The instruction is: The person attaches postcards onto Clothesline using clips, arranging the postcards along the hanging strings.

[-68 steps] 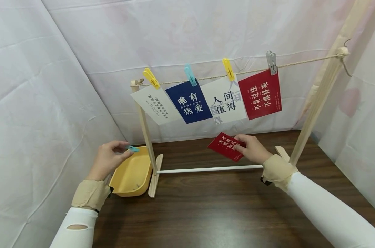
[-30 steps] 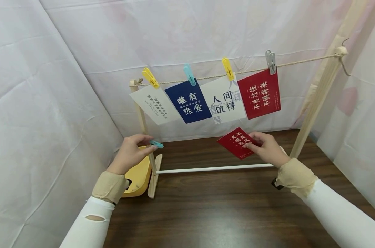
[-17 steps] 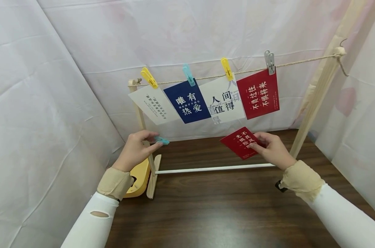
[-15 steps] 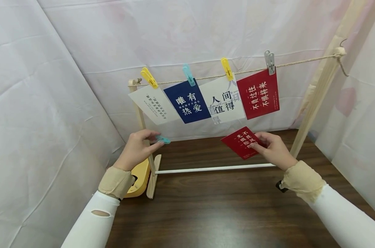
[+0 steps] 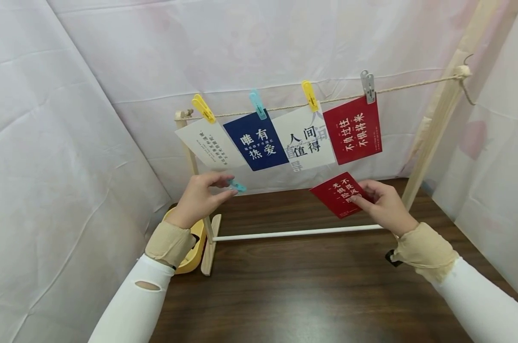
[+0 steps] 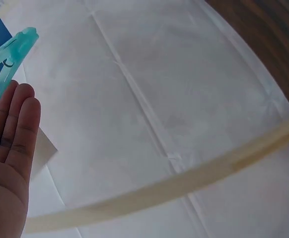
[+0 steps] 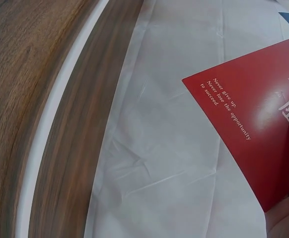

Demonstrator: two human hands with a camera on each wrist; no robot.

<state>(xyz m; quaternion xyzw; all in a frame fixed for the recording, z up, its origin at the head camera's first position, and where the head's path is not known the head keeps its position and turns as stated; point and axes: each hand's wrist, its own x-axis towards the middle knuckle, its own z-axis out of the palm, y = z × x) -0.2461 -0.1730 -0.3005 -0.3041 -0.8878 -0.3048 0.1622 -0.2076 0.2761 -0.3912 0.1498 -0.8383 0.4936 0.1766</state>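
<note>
My left hand (image 5: 201, 197) pinches a light-blue clothespin (image 5: 237, 185) between thumb and fingers, just below the hanging white card (image 5: 214, 144). Seen from the left wrist, the clothespin (image 6: 16, 54) points upward away from the fingertips. A red card (image 5: 339, 196) with white characters is held at its right edge by my right hand (image 5: 383, 204), under the line. English print shows on that red card (image 7: 244, 129) in the right wrist view. On the rope (image 5: 417, 85) hang a blue card (image 5: 255, 141), a second white card (image 5: 306, 138) and another red card (image 5: 354, 131), each clipped.
A wooden stand holds the rope, with a left post (image 5: 192, 157), a right post (image 5: 432, 138) and a white bottom bar (image 5: 297, 233). Behind my left wrist sits a yellow basin (image 5: 190, 259). White cloth (image 5: 126, 57) encloses the brown table (image 5: 302, 295).
My left hand has left the basin's side with the clothespin, moving right and up toward the line. My right hand has shifted slightly right and up with the red card.
</note>
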